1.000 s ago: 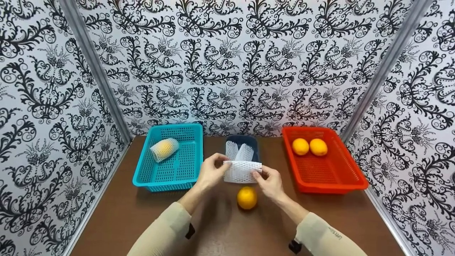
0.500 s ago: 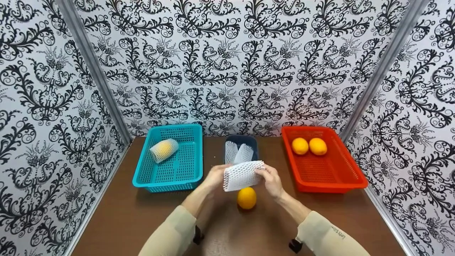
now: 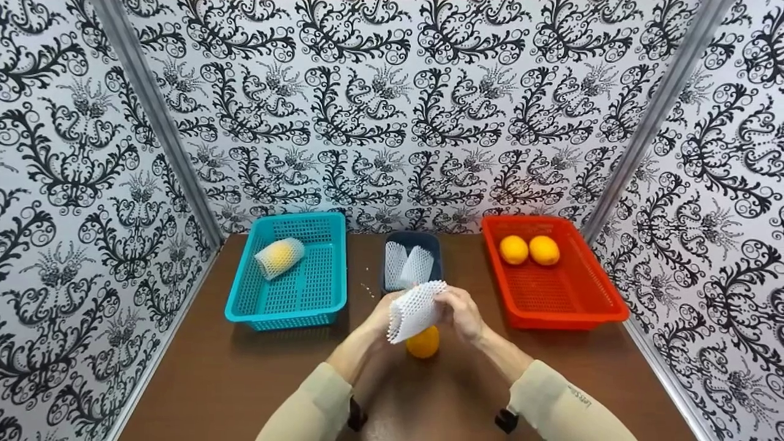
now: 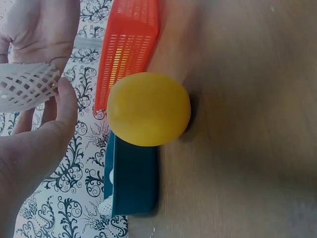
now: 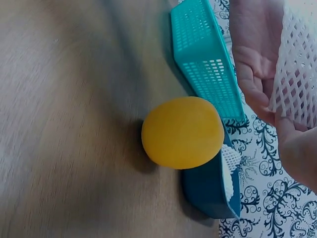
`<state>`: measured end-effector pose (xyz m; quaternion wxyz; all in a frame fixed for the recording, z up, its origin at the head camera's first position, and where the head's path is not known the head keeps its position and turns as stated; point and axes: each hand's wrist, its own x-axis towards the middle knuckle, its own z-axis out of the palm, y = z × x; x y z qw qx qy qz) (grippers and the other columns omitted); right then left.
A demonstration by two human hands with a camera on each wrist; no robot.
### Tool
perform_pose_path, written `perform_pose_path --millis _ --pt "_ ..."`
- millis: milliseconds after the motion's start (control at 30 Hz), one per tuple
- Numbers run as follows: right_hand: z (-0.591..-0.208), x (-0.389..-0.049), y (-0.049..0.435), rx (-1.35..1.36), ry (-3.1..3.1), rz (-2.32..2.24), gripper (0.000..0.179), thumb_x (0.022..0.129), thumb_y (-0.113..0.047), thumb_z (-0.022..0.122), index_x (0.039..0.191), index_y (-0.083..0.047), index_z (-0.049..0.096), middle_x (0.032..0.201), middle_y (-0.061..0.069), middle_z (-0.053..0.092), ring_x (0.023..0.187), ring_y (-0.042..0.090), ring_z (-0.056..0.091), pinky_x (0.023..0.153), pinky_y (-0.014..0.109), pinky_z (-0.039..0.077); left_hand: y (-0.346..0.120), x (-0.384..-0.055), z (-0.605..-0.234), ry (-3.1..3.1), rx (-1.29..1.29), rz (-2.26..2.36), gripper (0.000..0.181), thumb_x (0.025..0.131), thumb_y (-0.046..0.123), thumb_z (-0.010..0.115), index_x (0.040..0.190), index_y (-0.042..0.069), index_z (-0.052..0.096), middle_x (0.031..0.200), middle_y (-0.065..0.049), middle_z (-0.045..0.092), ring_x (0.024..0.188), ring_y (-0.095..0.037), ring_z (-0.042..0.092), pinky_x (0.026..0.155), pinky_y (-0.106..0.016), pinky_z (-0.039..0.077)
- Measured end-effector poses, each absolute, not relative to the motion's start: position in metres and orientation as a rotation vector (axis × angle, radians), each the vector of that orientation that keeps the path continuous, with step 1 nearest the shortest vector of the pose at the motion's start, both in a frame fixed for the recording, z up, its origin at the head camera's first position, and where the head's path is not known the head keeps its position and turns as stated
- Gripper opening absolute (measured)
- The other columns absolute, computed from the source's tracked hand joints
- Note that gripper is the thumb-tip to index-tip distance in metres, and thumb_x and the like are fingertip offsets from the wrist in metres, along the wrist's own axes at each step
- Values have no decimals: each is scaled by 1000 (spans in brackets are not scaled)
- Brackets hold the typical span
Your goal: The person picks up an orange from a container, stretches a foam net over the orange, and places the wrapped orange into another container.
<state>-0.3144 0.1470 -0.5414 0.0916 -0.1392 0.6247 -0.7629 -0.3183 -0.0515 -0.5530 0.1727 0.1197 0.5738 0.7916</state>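
Both hands hold a white foam net sleeve [image 3: 416, 311] up over the table, tilted, its near end spread a little. My left hand [image 3: 378, 315] grips it from the left; the sleeve hides most of its fingers in the head view. On the other side my right hand [image 3: 463, 313] pinches the upper right edge. In the right wrist view, fingertips of both hands meet at the net's lower edge. Below the sleeve an orange [image 3: 422, 343] rests on the table, partly covered by the net in the head view but fully seen in the left wrist view [image 4: 148, 109].
A dark blue bin [image 3: 437, 254] behind the hands holds more foam net sleeves [image 3: 418, 264]. At left, a turquoise basket [image 3: 309, 312] contains one netted fruit [image 3: 280, 256]. The red basket [image 3: 566, 315] at right has two oranges [image 3: 544, 250]. Patterned walls enclose the brown table [image 3: 245, 380].
The sleeve, first held flat and level between both hands, has tilted and turned, its near end opening toward the lower left. My left hand has moved in behind it. The orange stays in place.
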Motion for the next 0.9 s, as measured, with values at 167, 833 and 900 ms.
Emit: perform_pose_path --millis 167,833,900 --pt "-546 -317 148 -387 1895 -2244 35 102 -1 50 95 -21 78 90 -10 76 83 9 70 73 28 61 -52 -324 -558 1751 289 2259 42 117 22 53 134 -11 73 103 3 82 93 -7 73 87 -23 62" --pt "-554 -325 134 -38 1784 -2413 37 110 -14 51 85 -20 78 82 -7 73 81 10 67 78 25 57 -48 -323 -567 1323 162 2493 32 123 24 36 110 15 64 95 4 77 87 -10 73 80 -30 59" --pt "-557 -326 131 26 1797 -2442 33 113 -18 55 90 -19 79 86 -6 73 86 10 66 81 25 57 -46 -322 -570 1342 129 2490 32 123 26 35 120 12 64 103 2 77 96 -12 73 87 -34 60"
